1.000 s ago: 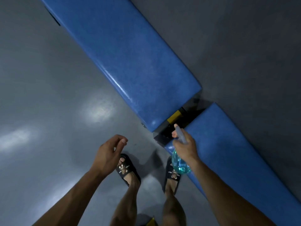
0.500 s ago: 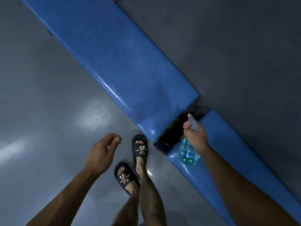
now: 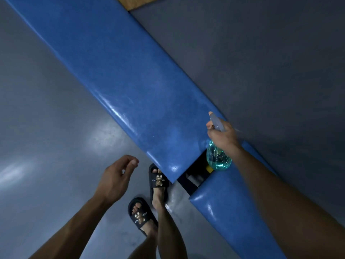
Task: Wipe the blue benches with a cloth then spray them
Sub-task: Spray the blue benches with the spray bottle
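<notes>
A long blue padded bench [image 3: 115, 75] runs diagonally from the top left to the middle. A second blue bench [image 3: 229, 214] continues toward the bottom right, across a dark gap [image 3: 196, 174]. My right hand [image 3: 222, 133] grips a clear teal spray bottle [image 3: 218, 157] by its neck above the near end of the long bench, nozzle pointing up-left along the pad. My left hand [image 3: 117, 178] hangs over the floor with loosely curled fingers, holding nothing. No cloth is in view.
A glossy grey floor [image 3: 46, 137] lies left of the benches, a darker grey surface [image 3: 270, 62] to their right. My feet in black slides [image 3: 158, 180] stand close to the long bench's near corner. A tan patch [image 3: 134, 1] shows at the top edge.
My right hand has carried the spray bottle forward from the gap to over the long bench's end. I have stepped forward, and more of the long bench shows.
</notes>
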Demonstrator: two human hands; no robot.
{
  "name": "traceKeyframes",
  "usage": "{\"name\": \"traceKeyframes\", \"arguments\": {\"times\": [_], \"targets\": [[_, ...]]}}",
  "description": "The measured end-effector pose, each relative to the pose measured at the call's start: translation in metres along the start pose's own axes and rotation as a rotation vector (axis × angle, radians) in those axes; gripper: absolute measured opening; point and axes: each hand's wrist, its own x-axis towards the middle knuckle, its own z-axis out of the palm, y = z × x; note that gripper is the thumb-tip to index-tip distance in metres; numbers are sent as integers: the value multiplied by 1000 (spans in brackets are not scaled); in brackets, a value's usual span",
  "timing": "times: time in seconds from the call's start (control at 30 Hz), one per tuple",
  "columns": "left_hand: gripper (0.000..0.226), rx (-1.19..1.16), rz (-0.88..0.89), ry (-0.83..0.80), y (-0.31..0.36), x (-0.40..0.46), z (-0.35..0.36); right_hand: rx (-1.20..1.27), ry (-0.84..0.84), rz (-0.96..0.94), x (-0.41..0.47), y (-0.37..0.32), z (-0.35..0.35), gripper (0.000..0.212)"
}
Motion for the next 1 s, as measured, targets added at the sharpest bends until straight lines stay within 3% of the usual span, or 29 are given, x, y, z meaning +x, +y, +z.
{"name": "traceKeyframes", "arguments": {"times": [0.2, 0.33, 0.47, 0.63, 0.8, 1.0], "targets": [[21, -10, -8, 12, 6, 22, -5, -105, 13, -25, 33, -20, 16, 32], [21, 13, -23, 19, 10, 29, -7, -102, -55, -34, 15, -5, 25, 7], [20, -9, -43, 28, 9, 36, -11, -82, -256, -207, -34, 18, 37, 48], [21, 7, -82, 41, 4, 38, -21, -127, -413, -305, -97, 37, 67, 45], [23, 24, -110, 57, -1, 35, -39, -92, -367, -197, -121, 31, 86, 15], [26, 12, -119, 77, -4, 45, -59, 28, -259, -172, -47, -8, 83, 50]]}}
